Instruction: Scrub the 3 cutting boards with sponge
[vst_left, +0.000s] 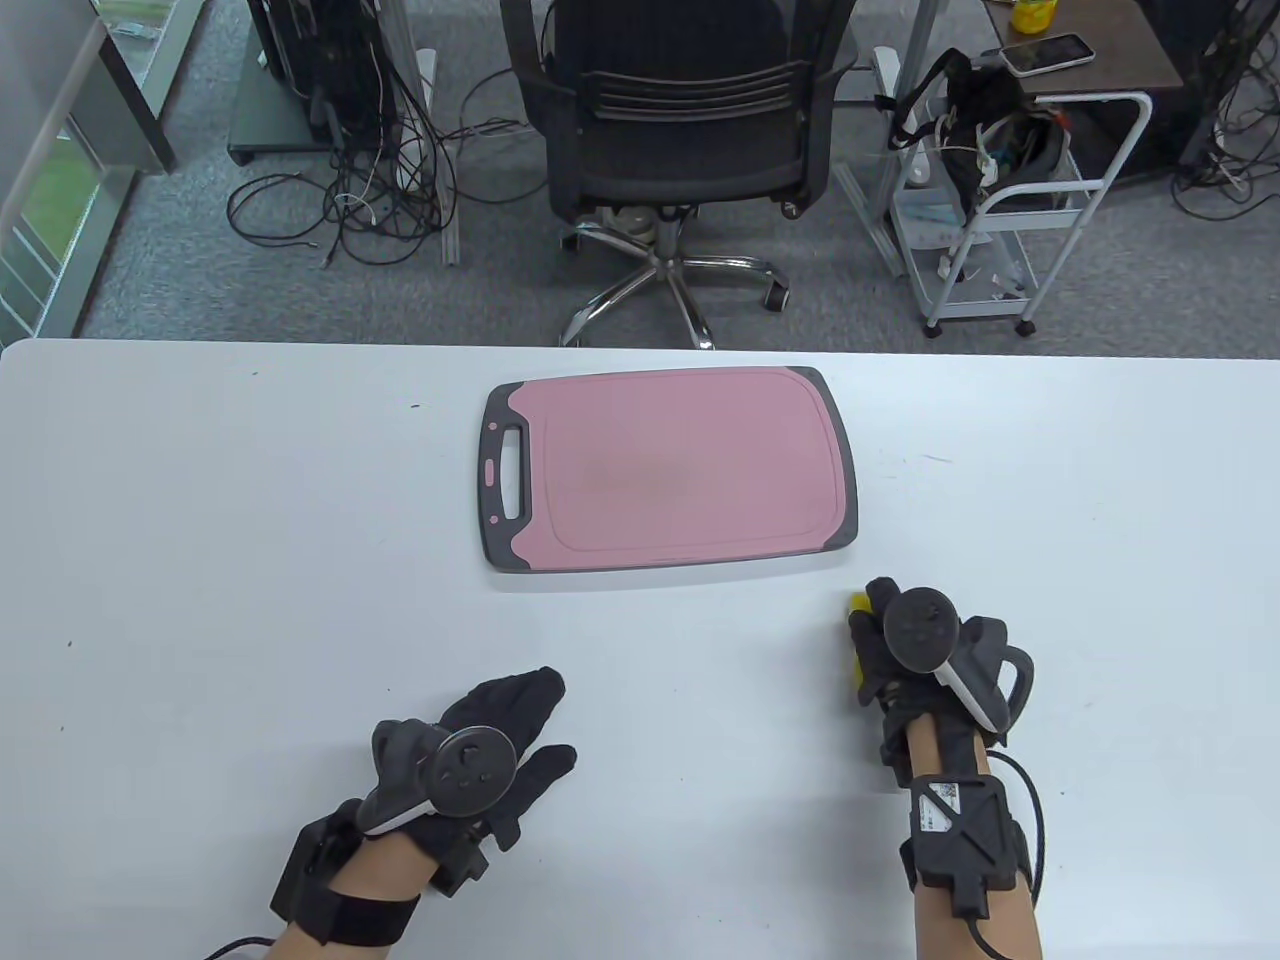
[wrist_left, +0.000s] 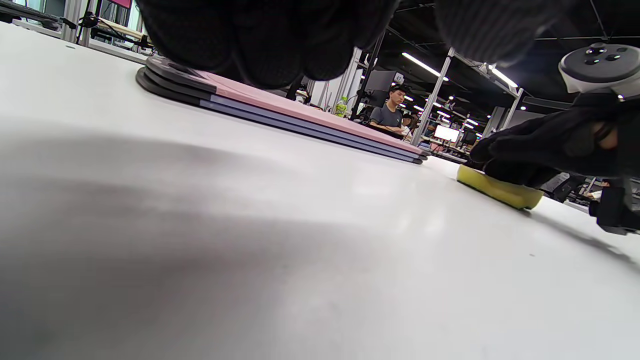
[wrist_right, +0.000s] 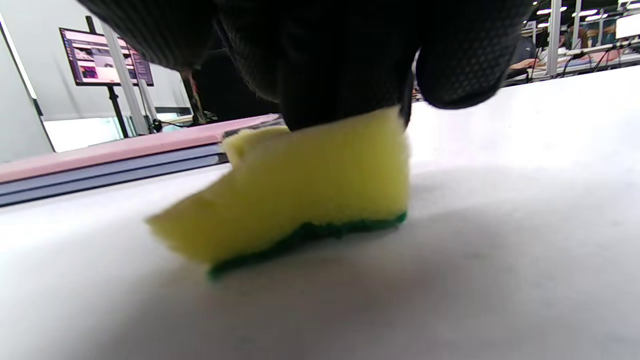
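A pink cutting board (vst_left: 680, 470) with dark grey ends lies mid-table, its handle slot to the left. The left wrist view shows it as the top of a stack (wrist_left: 300, 117) with two bluish boards under it. A yellow sponge (wrist_right: 300, 195) with a green scouring underside sits on the table right of and nearer than the boards, also seen as sponge (wrist_left: 500, 189) and sponge (vst_left: 858, 640). My right hand (vst_left: 880, 640) covers it, fingers curled round its top. My left hand (vst_left: 520, 730) rests flat on the table at the near left, fingers straight, holding nothing.
The white table (vst_left: 200, 560) runs the full width. Beyond its far edge stand a black office chair (vst_left: 680, 130), a white trolley (vst_left: 1010, 220) and loose cables (vst_left: 340, 200) on the floor.
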